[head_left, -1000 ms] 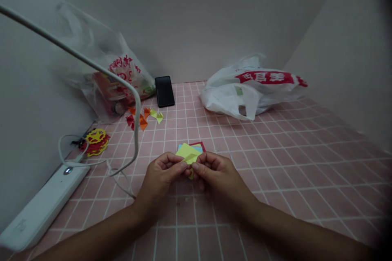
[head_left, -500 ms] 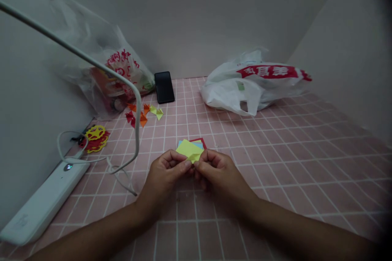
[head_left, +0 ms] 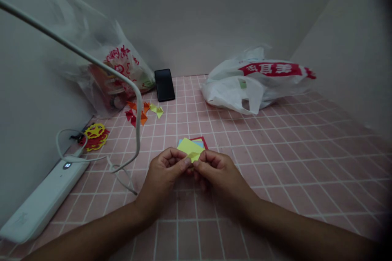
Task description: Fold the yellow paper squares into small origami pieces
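A small sheet of yellow paper [head_left: 190, 148] is pinched between both hands, its near edge creased. My left hand [head_left: 167, 167] grips the left side of that edge, thumb on top. My right hand [head_left: 216, 169] pinches the right side, with the two thumb tips almost meeting. Behind the yellow sheet lie more paper squares, a blue one [head_left: 199, 143] and a red one [head_left: 204, 140], partly covered. Farther left on the tiled surface are several folded paper pieces: orange ones [head_left: 143, 118], red ones [head_left: 131, 118] and a yellow one [head_left: 158, 111].
A black phone [head_left: 164, 85] lies at the back. A clear plastic bag [head_left: 122, 65] stands at left, a white plastic bag [head_left: 232, 91] at right. A white power bank [head_left: 45, 200] with a cable [head_left: 138, 122] arching overhead lies left, near yellow and red cut-outs [head_left: 95, 132].
The hands hold the yellow paper in nearly the same place, with only slight finger movement. The view has tilted a little.
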{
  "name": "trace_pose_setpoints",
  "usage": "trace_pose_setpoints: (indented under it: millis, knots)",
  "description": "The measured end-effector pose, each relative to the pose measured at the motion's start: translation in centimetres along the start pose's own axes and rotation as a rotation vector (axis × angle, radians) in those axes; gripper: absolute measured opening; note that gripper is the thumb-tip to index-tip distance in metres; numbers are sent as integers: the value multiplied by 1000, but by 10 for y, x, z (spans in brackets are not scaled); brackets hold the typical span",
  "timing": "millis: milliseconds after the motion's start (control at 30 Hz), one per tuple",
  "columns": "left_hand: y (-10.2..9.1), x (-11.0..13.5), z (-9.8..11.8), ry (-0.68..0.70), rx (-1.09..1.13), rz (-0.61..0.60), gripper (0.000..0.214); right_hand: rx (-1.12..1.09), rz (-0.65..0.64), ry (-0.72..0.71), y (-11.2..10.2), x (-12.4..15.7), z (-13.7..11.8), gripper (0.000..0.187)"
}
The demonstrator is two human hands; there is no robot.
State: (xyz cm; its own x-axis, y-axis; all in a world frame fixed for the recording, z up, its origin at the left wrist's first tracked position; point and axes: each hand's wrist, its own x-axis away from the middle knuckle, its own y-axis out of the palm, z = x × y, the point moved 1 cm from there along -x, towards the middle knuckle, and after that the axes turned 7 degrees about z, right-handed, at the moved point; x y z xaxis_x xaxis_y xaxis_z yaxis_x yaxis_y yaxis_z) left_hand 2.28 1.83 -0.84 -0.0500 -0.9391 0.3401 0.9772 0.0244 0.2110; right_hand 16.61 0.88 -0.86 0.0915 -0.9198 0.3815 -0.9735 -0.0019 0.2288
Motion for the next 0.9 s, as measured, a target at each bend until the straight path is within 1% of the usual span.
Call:
trace_pose_setpoints:
  millis: [133,300,700,900]
  knots:
    - [0,0,1,6,-38,-20,17,0,5,7,-1,-1,0,18]
    - [0,0,1,20,-85,-10,21,9,12,4,-1,-2,0,20]
    - [-2,-1,1,-17,-56,9,23,5,6,7,0,-1,-1,19]
    - [-3,0,0,-26,-35,-5,21,24,4,0,-1,-1,0,17]
